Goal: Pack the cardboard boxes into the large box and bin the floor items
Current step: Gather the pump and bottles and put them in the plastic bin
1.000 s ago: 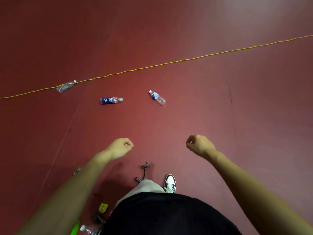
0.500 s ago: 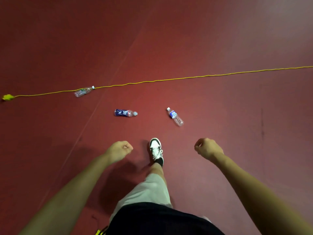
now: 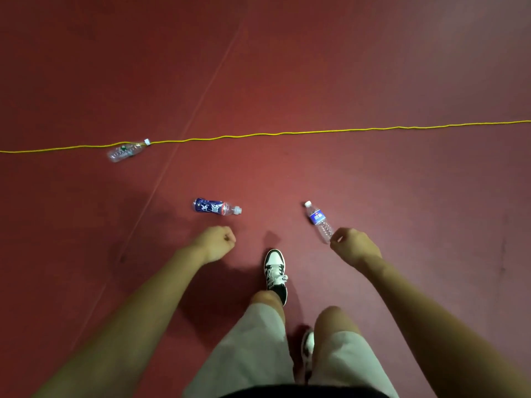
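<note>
I'm looking down at a dark red floor point(image 3: 373, 67), a thin seam point(image 3: 201, 101) crossing it diagonally, light paling top right.

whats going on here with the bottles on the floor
A person stands mid-stride on a red floor, left hand and right hand curled, holding nothing. Three bottles lie on their sides ahead: a blue-wrapped bottle, a blue-labelled bottle near the right hand, a clear bottle at the yellow cord. None picked up yet.
</note>
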The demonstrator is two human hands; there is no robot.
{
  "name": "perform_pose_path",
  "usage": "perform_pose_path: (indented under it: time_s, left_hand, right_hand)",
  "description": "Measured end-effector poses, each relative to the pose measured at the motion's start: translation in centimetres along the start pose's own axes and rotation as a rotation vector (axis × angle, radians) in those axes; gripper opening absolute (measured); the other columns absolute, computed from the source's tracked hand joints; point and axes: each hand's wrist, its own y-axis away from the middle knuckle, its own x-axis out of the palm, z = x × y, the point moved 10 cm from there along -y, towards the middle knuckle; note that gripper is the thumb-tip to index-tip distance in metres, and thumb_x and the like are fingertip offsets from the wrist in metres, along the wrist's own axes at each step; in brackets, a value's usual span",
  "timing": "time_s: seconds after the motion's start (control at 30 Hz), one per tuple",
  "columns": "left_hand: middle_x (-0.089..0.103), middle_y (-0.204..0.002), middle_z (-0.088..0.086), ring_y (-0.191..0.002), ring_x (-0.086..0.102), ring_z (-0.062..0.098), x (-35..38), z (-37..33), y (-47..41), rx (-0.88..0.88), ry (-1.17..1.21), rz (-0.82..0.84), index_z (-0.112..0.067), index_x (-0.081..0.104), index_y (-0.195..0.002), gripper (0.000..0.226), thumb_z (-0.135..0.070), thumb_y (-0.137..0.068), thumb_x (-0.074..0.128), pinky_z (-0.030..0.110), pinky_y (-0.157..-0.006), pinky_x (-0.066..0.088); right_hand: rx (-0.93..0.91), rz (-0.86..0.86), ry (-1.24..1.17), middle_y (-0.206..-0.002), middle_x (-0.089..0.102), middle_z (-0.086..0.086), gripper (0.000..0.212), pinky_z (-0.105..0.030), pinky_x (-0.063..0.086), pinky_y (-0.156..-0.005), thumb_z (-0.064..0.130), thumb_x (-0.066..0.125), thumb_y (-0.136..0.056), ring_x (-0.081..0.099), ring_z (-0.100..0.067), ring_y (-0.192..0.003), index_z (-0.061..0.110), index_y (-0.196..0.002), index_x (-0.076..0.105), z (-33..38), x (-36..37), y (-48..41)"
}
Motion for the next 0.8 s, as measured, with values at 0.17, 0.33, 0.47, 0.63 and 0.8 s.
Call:
perform_pose_path:
  time_s: [0.17, 0.33, 0.47, 0.63, 0.8]
  left_hand:
    - [0.068, -0.106, 0.000, -0.099, 0.062, 0.020, 3.6, 1.2, -10.1, 0.014, -0.026, 0.063, -0.027, 0.060, -0.084, 0.012, -0.017, -0.086, 0.052, 0.031, -0.091, 0.047]
    - [0.066, -0.109, 0.000, -0.100, 0.061, 0.023, 9.6, 4.9, -20.4, -0.027, -0.103, 0.102, -0.026, 0.058, -0.083, 0.012, -0.022, -0.087, 0.047, 0.032, -0.089, 0.048]
    - [0.054, -0.127, -0.001, -0.118, 0.051, 0.021, 13.5, 7.6, -29.6, -0.019, -0.160, 0.059, -0.025, 0.056, -0.114, 0.025, -0.028, -0.090, 0.049, 0.031, -0.097, 0.040]
    - [0.036, -0.145, 0.000, -0.137, 0.027, 0.020, 16.3, 11.1, -40.7, 0.074, -0.477, -0.062, -0.025, 0.038, -0.139, 0.052, -0.041, -0.091, 0.052, 0.044, -0.112, 0.023]
    - [0.029, -0.151, 0.000, -0.146, 0.011, 0.019, 17.5, 15.9, -47.6, 0.019, -0.614, -0.041, -0.021, 0.028, -0.144, 0.073, -0.048, -0.084, 0.060, 0.053, -0.116, 0.005]
  right_hand:
    - [-0.024, 0.036, 0.094, -0.109, 0.063, -0.014, 0.024, -0.028, 0.039, -0.071, 0.024, 0.043, -0.089, 0.052, -0.031, -0.084, 0.017, -0.100, 0.063, 2.3, 4.2, -9.7]
    - [-0.034, 0.089, 0.192, -0.114, 0.062, -0.015, 0.026, -0.029, 0.040, -0.076, 0.025, 0.043, -0.091, 0.058, -0.033, -0.102, 0.016, -0.106, 0.062, 1.3, 10.9, -20.4]
    - [-0.049, 0.082, 0.229, -0.126, 0.057, -0.010, 0.033, -0.033, 0.043, -0.087, 0.029, 0.052, -0.090, 0.052, -0.031, -0.115, 0.019, -0.121, 0.056, -1.0, 16.6, -30.1]
    - [-0.020, -0.135, 0.178, -0.134, 0.045, -0.015, 0.060, -0.044, 0.039, -0.096, 0.042, 0.061, -0.086, 0.037, -0.035, -0.126, 0.012, -0.135, 0.042, -3.8, 21.0, -41.7]
    - [0.058, -0.211, 0.107, -0.135, 0.044, -0.017, 0.071, -0.047, 0.036, -0.099, 0.051, 0.062, -0.083, 0.037, -0.037, -0.126, 0.007, -0.134, 0.039, -6.4, 24.3, -49.0]
